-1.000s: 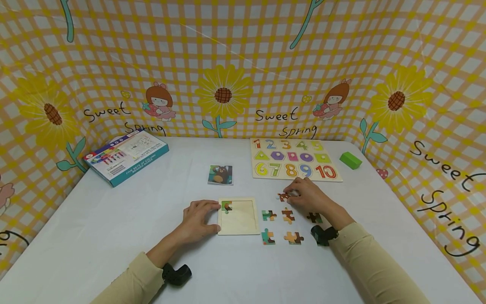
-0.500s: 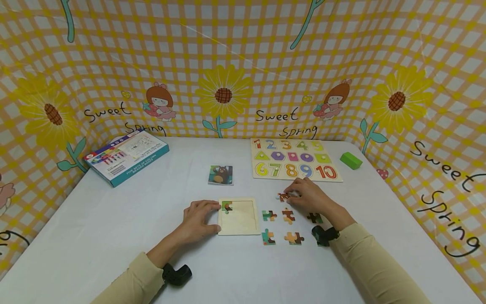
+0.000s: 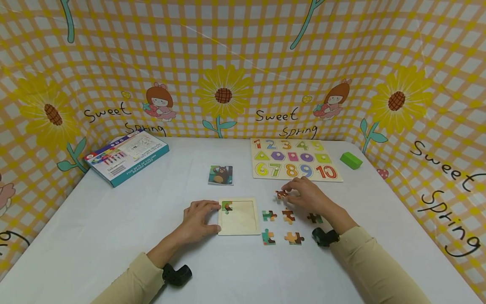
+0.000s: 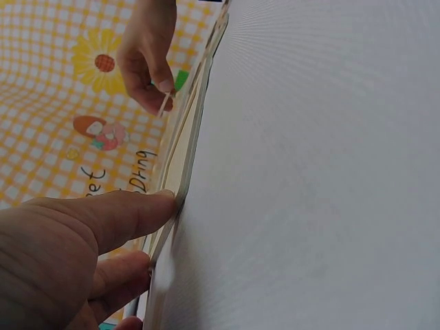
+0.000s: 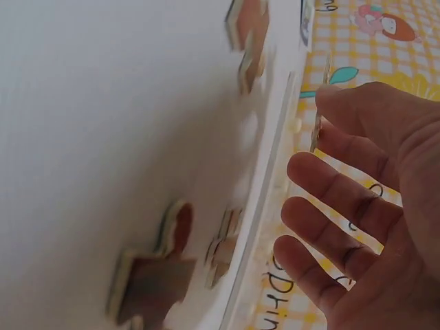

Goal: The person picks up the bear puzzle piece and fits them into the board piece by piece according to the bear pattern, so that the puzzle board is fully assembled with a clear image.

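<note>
My right hand (image 3: 305,195) pinches a brown bear-face jigsaw piece (image 3: 281,194) between thumb and index finger. In the right wrist view this piece (image 5: 316,135) is seen edge-on, raised above the tabletop, with the other fingers spread below it. My left hand (image 3: 199,221) rests its thumb and fingertips against the left edge of a square wooden puzzle tray (image 3: 243,232). In the left wrist view the thumb and fingers touch the rim. One green-and-brown piece (image 3: 227,206) lies in the tray's upper left corner.
Several loose jigsaw pieces (image 3: 294,238) lie right of the tray. A bear picture card (image 3: 220,175) lies behind it. Farther back are a number-and-shape board (image 3: 296,158), a green block (image 3: 351,161) and a flat box (image 3: 127,157) at the left. Patterned cloth surrounds the table.
My right hand has lifted the bear-face piece off the table and shifted slightly left with it. The left hand and the tray have stayed still.
</note>
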Demonstrator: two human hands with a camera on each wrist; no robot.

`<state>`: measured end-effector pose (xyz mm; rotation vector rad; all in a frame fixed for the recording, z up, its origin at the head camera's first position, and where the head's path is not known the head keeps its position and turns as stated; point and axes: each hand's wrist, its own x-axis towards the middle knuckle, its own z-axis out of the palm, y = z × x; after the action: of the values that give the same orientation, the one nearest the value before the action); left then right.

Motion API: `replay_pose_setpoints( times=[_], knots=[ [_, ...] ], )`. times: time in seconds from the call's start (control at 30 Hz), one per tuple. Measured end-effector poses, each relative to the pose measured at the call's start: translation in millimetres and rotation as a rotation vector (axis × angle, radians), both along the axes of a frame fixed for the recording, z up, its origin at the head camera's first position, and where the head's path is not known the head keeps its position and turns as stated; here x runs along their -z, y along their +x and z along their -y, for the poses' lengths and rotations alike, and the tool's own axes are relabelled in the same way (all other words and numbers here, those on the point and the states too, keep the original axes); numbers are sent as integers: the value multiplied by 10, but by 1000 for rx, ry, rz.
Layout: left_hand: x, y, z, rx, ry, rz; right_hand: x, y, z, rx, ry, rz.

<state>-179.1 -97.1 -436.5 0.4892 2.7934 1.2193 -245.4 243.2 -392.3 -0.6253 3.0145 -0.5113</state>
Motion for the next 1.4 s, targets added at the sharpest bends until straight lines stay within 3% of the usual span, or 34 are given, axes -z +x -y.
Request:
replay_pose_setpoints(
  times=[0.47,0.87,1.4],
  knots=[
    [1,3,-9,-2,2,0,-69,170,206,-50,-39,-68],
    [-36,18,-11,1,17,11,-83,271,474,-57,-12,-61],
    [-41,20,0,5,-4,9,-71,291,839,-109,47,-126]
  ],
)
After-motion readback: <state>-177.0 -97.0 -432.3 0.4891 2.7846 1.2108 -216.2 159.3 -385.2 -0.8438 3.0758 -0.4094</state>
